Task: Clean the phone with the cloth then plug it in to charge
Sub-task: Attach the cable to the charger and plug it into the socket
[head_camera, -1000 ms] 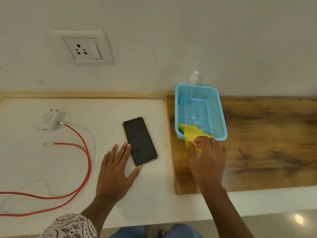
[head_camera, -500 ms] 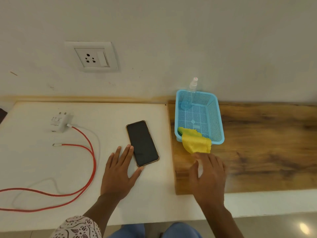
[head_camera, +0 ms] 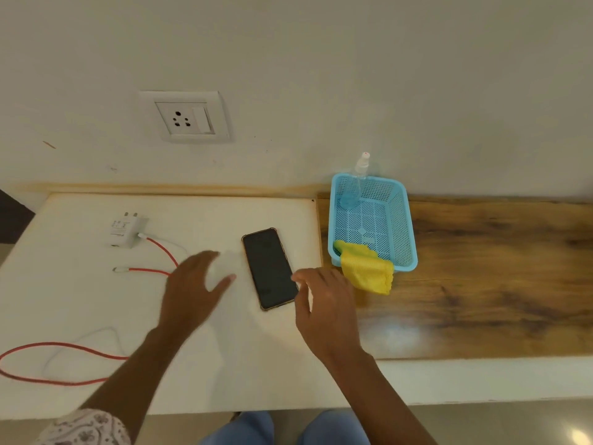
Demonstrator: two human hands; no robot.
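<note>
A black phone (head_camera: 270, 268) lies screen up on the white counter (head_camera: 80, 303). My left hand (head_camera: 195, 290) hovers open just left of it, blurred by motion. My right hand (head_camera: 327, 303) is open at the phone's lower right corner, fingers spread, holding nothing. A yellow cloth (head_camera: 367, 271) hangs over the front rim of a blue basket (head_camera: 407, 232), just right of my right hand. A white charger plug (head_camera: 126, 231) with a red cable (head_camera: 160, 252) lies to the left; the cable's free end (head_camera: 117, 269) rests on the counter. A wall socket (head_camera: 186, 118) sits above.
A clear spray bottle (head_camera: 357, 181) stands in the basket's far corner. The basket sits on a wooden board (head_camera: 497, 274) right of the white counter. The red cable loops toward the left front edge (head_camera: 54, 364). My knees show below the counter edge.
My right hand let go of the yellow cloth and moved left toward the phone. My left hand lifted off the counter and shifted left, away from the phone. The camera tilted down.
</note>
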